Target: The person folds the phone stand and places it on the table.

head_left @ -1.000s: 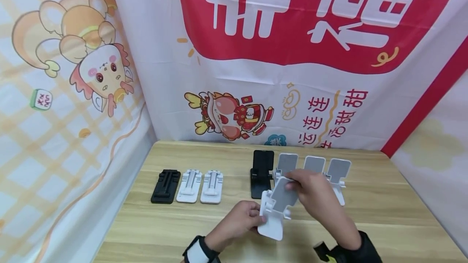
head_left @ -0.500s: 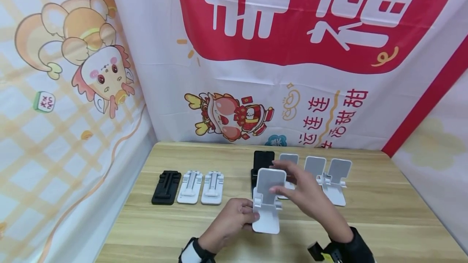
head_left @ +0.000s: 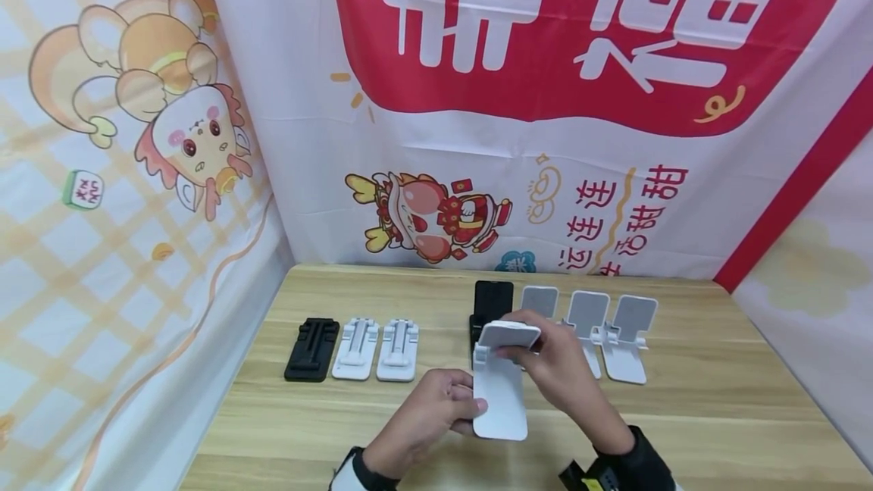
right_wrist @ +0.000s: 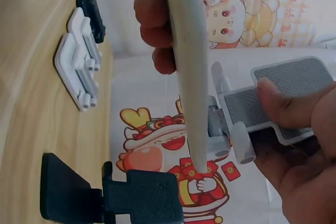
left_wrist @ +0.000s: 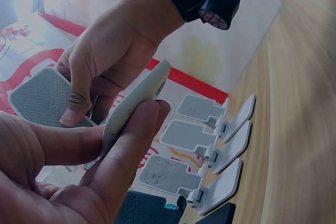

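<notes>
Between both hands, raised over the table, is a white phone stand (head_left: 501, 400) with a grey padded plate. My left hand (head_left: 436, 408) grips the white base by its left edge, thumb on the front and fingers behind. My right hand (head_left: 555, 354) pinches the padded plate (right_wrist: 294, 87), thumb lying on the grey pad and fingers beneath. In the right wrist view the plate stands out from the base (right_wrist: 189, 77) at roughly a right angle, with the hinge (right_wrist: 218, 129) between them. The head view shows the plate foreshortened at the top of the base.
A folded black stand (head_left: 312, 349) and two folded white stands (head_left: 355, 348) lie in a row at left. Behind the right hand stand an unfolded black stand (head_left: 493, 301) and three unfolded white ones (head_left: 624, 358). A printed cloth (head_left: 436, 135) hangs behind the wooden table (head_left: 341, 430).
The held stand has shifted a little left and straightened up. Its padded plate, earlier facing the head camera, has tilted over its hinge, with the right hand moving along.
</notes>
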Available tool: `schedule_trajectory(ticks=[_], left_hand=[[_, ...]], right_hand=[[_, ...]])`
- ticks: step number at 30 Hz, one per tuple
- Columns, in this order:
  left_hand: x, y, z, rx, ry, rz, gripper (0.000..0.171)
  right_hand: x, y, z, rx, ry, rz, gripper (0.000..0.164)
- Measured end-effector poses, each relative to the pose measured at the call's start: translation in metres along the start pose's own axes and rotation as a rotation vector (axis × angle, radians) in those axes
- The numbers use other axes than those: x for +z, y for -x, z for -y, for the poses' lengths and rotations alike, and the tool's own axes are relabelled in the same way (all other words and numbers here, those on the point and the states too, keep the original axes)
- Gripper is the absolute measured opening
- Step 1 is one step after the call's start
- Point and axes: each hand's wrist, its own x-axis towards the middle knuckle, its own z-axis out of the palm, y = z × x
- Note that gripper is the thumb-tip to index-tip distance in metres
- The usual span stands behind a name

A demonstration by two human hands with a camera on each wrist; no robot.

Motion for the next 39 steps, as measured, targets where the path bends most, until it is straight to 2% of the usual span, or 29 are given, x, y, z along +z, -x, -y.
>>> schedule_trajectory(ticks=[4, 8, 11, 15, 21, 24, 28, 31, 34, 36, 39], left_hand=[[0.001, 0.0, 0.0, 0.009, 0.013, -0.005, 0.032], [-0.005, -0.002, 0.0, 0.006, -0.056, -0.036, 0.029], [-0.01, -0.003, 0.0, 0.005, -0.109, -0.066, 0.027], [-0.013, -0.004, 0.001, 0.011, -0.111, -0.081, 0.026], [-0.023, 0.001, -0.007, 0.001, 0.002, -0.059, 0.03], [-0.032, 0.005, -0.014, -0.003, 0.042, -0.079, 0.033], [-0.039, 0.008, -0.018, 0.02, 0.024, -0.112, 0.036], [-0.04, 0.01, -0.017, 0.039, 0.005, -0.126, 0.038], [-0.042, 0.012, -0.015, 0.047, 0.005, -0.132, 0.04], [-0.042, 0.012, -0.016, 0.052, 0.011, -0.137, 0.04], [-0.041, 0.013, -0.017, 0.057, 0.016, -0.142, 0.041]], right_hand=[[0.001, -0.001, 0.004, -0.021, 0.049, -0.016, 0.041], [-0.002, -0.002, 0.011, -0.067, 0.126, -0.04, 0.051], [-0.005, -0.002, 0.02, -0.164, 0.224, -0.096, 0.055], [-0.006, -0.004, 0.03, -0.32, 0.321, -0.126, 0.045], [0.013, 0.003, 0.035, -0.495, 0.375, -0.084, 0.036], [0.028, 0.011, 0.036, -0.527, 0.419, -0.042, 0.036], [0.042, 0.019, 0.037, -0.54, 0.479, -0.008, 0.033], [0.046, 0.023, 0.037, -0.517, 0.452, 0.014, 0.032], [0.043, 0.022, 0.034, -0.41, 0.299, 0.048, 0.032], [0.039, 0.02, 0.032, -0.276, 0.167, 0.058, 0.029], [0.033, 0.013, 0.03, 0.035, 0.003, 0.061, 0.027]])
